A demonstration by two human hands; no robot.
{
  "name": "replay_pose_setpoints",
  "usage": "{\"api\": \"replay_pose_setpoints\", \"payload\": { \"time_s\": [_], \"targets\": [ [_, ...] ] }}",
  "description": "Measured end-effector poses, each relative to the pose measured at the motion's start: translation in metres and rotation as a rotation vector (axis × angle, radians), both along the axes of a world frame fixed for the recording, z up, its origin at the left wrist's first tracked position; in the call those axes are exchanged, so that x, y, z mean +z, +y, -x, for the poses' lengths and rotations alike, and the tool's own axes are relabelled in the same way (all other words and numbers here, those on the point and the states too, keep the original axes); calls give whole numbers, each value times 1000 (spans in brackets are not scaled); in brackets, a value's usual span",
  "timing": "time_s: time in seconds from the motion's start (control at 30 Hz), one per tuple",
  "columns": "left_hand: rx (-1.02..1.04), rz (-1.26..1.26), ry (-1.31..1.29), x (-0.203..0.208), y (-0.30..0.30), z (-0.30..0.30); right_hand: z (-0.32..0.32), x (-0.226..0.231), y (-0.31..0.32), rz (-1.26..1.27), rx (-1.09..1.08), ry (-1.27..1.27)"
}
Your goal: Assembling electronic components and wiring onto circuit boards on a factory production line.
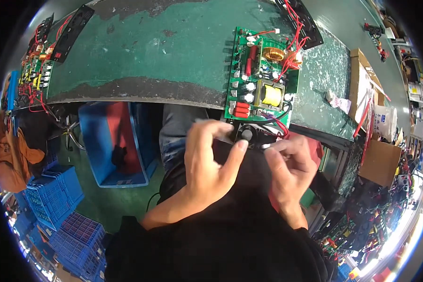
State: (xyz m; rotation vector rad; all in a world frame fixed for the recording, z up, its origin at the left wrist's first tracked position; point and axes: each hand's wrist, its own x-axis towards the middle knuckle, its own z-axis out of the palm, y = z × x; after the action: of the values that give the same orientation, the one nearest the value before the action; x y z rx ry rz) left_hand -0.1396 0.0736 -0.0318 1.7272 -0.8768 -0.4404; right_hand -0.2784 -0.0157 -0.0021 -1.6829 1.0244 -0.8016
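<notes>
A green circuit board [237,94] lies at the near edge of the bench, carrying a yellow-wrapped transformer [271,95], a copper coil [273,54] and red parts. Against its near end sits a black fan [247,135], jutting past the bench edge, with red and black wires [282,128] beside it. My left hand [203,162] is left of the fan, thumb and forefinger spread, nothing visible between them. To the fan's right, my right hand [291,170] is closed in a pinch at a small white piece [266,146], too small and blurred to name.
Black panels with red wires lie at the bench's far right [310,29] and far left [73,33]. A cardboard box [359,84] stands at right. Below the bench is a blue bin [96,150]; blue crates [56,192] and another person's arm [9,155] are at left.
</notes>
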Motion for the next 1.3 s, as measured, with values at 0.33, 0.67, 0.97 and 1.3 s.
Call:
{"api": "replay_pose_setpoints", "payload": {
  "time_s": [0.33,0.67,0.97,1.3],
  "targets": [
    [-163,-66,390,-12,-4,3,-43,27,-36,879,164,693],
    [-195,-38,737,-29,-20,5,-42,38,-32,889,273,876],
    [-213,70,500,-44,-21,3,-39,27,-32,987,276,898],
    [-195,114,493,-41,-22,1,-38,23,-30,1037,292,905]
  ]
}}
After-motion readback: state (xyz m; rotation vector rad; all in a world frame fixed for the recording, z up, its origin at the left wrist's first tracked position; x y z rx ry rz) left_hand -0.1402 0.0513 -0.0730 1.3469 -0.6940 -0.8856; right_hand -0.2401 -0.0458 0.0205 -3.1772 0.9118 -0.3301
